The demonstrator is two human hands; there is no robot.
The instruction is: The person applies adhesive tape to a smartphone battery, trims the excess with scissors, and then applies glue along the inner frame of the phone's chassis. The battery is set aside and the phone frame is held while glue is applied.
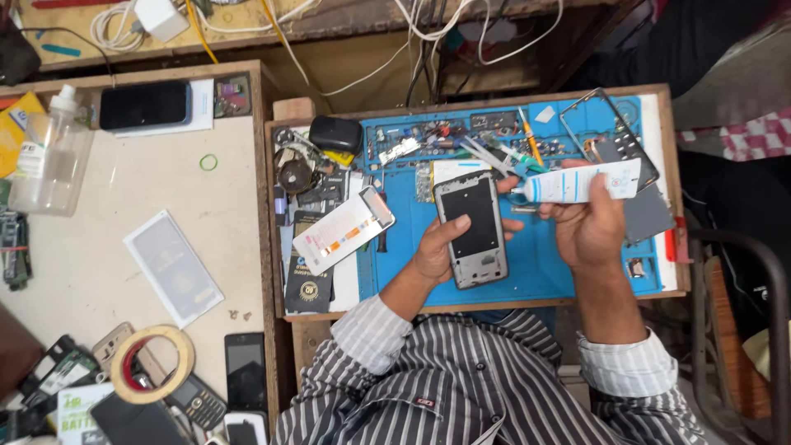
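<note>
My left hand point(435, 251) holds a grey phone frame point(473, 227) with a dark inside, face up over the blue work mat point(535, 264). My right hand point(589, 227) grips a white glue tube point(581, 183) lying sideways, its nozzle pointing left toward the top right corner of the phone frame. The nozzle tip is close to the frame's edge; whether it touches I cannot tell.
A white phone screen point(344, 229) lies left of the frame. A bare metal bezel point(610, 132), tweezers and small parts sit at the mat's far edge. On the left table stand a clear bottle point(51, 156), a black phone point(145, 105), a tape roll point(153, 363) and several old phones.
</note>
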